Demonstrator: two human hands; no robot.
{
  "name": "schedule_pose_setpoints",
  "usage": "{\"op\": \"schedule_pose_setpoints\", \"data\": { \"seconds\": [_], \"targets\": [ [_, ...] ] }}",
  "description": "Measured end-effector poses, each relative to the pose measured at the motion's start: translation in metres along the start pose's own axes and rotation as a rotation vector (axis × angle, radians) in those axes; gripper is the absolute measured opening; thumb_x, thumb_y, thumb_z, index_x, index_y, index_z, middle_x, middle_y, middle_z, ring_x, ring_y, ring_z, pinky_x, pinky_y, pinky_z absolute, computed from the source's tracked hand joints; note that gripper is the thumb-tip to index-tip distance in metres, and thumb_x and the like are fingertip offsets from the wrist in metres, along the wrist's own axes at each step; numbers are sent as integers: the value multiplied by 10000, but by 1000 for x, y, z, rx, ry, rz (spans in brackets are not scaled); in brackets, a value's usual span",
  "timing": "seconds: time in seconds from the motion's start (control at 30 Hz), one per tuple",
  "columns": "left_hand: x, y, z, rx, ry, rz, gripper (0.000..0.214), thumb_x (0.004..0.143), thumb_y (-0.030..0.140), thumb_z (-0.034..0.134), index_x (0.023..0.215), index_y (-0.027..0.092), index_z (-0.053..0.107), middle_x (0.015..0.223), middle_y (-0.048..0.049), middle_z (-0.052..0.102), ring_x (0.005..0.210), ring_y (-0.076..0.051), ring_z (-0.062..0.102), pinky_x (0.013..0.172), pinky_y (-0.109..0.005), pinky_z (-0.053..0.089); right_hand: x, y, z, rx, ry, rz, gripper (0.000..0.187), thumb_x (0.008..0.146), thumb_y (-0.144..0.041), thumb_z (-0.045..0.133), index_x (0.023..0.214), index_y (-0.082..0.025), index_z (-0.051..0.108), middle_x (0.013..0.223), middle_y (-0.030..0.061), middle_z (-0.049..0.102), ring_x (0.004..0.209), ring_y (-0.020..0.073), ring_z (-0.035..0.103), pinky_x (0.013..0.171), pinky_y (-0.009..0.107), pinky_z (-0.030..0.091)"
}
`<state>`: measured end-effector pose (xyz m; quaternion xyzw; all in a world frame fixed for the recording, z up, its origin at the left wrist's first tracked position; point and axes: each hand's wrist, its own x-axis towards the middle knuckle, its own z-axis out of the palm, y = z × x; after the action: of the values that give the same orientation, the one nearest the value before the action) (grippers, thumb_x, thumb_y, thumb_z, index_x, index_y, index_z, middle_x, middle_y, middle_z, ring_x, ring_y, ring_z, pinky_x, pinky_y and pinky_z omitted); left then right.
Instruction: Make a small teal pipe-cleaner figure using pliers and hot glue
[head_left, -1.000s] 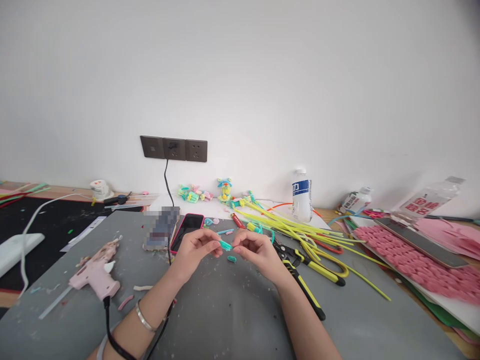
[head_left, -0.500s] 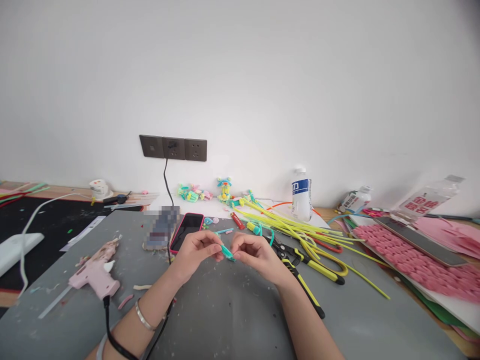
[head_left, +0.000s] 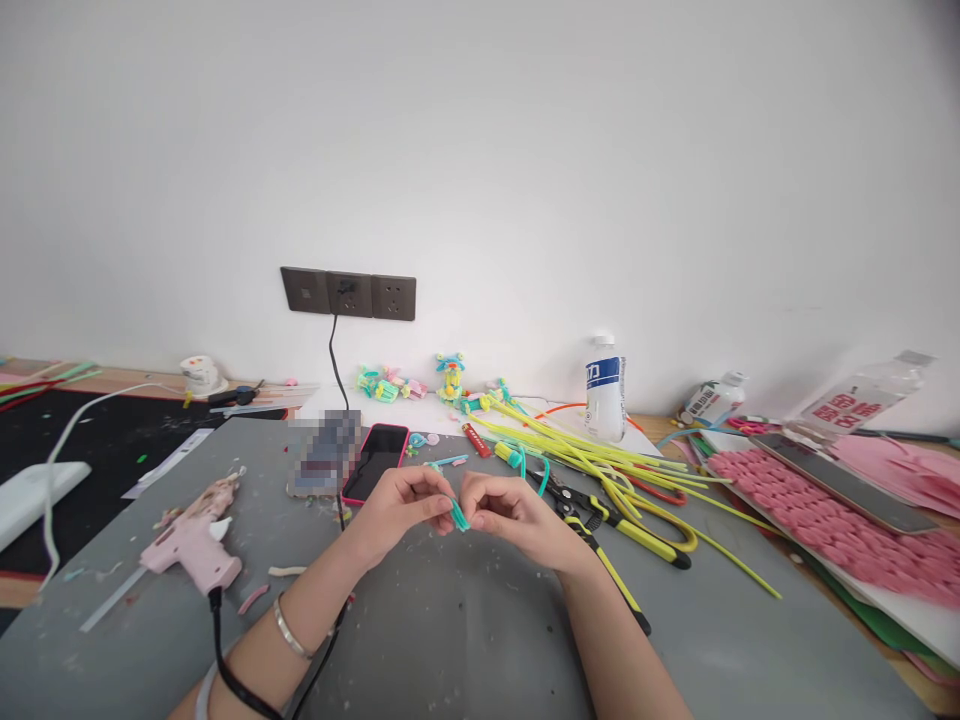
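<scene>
Both of my hands meet over the grey mat (head_left: 465, 640) and pinch one small teal strip (head_left: 459, 515) between their fingertips. My left hand (head_left: 397, 505) grips its upper end with thumb and forefinger. My right hand (head_left: 510, 512) pinches the lower end, fingers curled in. The strip hangs a little above the mat, tilted down to the right. A metal bangle sits on my left wrist.
A pink glue gun (head_left: 196, 540) lies left on the mat, its black cord running toward me. A pink-cased phone (head_left: 377, 461) lies behind my hands. Yellow-handled pliers (head_left: 615, 530), yellow strips (head_left: 600, 455), a white bottle (head_left: 604, 390) and pink sheets (head_left: 825, 520) lie right.
The teal strip has turned from lying level between my fingertips to pointing down, and my two hands have drawn closer together. The small teal piece on the mat is no longer visible.
</scene>
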<state>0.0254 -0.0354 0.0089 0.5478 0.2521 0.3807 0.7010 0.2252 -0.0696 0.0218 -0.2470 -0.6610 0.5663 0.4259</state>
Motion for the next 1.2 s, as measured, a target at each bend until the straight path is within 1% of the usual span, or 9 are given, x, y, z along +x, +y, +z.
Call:
{"op": "schedule_pose_setpoints", "data": {
  "seconds": [0.2, 0.47, 0.6, 0.67, 0.73, 0.83, 0.93, 1.03, 1.2],
  "targets": [
    [0, -1, 1, -12, -12, -85, 276, 710, 371, 848, 786, 131, 734, 637, -26, 699, 572, -118, 660, 566, -209, 527, 1, -2, -3, 8, -60, 43, 274, 882, -420, 686, 799, -159, 662, 789, 7, 542, 694, 128, 459, 662, 264, 368],
    [-2, 1, 4, -120, -15, -162, 287, 668, 351, 876, 780, 133, 727, 646, -23, 702, 566, -109, 657, 572, -205, 525, 1, 2, -2, 24, -42, 30, 295, 867, -440, 698, 780, -162, 657, 792, 14, 550, 734, 146, 502, 679, 278, 385],
    [0, 2, 4, -98, -5, -178, 298, 662, 344, 876, 792, 131, 712, 641, -26, 706, 568, -118, 660, 579, -216, 532, 1, 4, -5, 15, -14, 31, 278, 856, -423, 715, 780, -164, 649, 779, 10, 553, 714, 140, 499, 660, 271, 388],
    [0, 2, 5, -34, 10, -158, 304, 696, 373, 848, 783, 128, 690, 643, -30, 705, 541, -120, 651, 543, -219, 525, 0, 4, -9, -10, 59, 29, 262, 863, -412, 707, 791, -168, 641, 770, 3, 543, 677, 127, 471, 616, 255, 372],
    [0, 3, 7, 50, 37, -129, 322, 727, 404, 817, 792, 128, 666, 640, -30, 703, 504, -124, 642, 492, -218, 507, 1, 5, -13, -60, 184, 33, 254, 868, -415, 695, 805, -176, 635, 765, -5, 527, 648, 118, 435, 583, 244, 355],
    [0, 4, 9, 132, 96, -98, 388, 764, 424, 782, 998, 147, 644, 737, -54, 751, 550, -154, 690, 512, -229, 521, 2, 7, -18, -126, 365, 39, 268, 858, -444, 689, 816, -188, 623, 740, -13, 509, 636, 123, 419, 572, 245, 351],
    [0, 3, 9, 147, 155, -80, 498, 781, 438, 761, 1161, 170, 583, 889, -103, 783, 628, -181, 731, 567, -249, 545, 5, 11, -17, -180, 455, 9, 285, 846, -467, 688, 808, -193, 618, 746, -2, 526, 649, 138, 446, 579, 256, 361],
    [1, 0, 8, 155, 165, -64, 459, 775, 480, 747, 1063, 145, 625, 834, -96, 769, 578, -172, 712, 543, -251, 538, 8, 14, -12, -261, 455, -37, 262, 856, -447, 680, 810, -194, 628, 779, 14, 560, 674, 151, 482, 606, 271, 377],
    [2, -6, 6, 150, 129, -21, 344, 796, 459, 733, 904, 145, 641, 693, -20, 683, 466, -111, 609, 433, -210, 463, 10, 15, 1, -403, 339, -79, 213, 876, -375, 671, 773, -195, 625, 733, 6, 577, 670, 149, 481, 604, 270, 351]
  ]
}}
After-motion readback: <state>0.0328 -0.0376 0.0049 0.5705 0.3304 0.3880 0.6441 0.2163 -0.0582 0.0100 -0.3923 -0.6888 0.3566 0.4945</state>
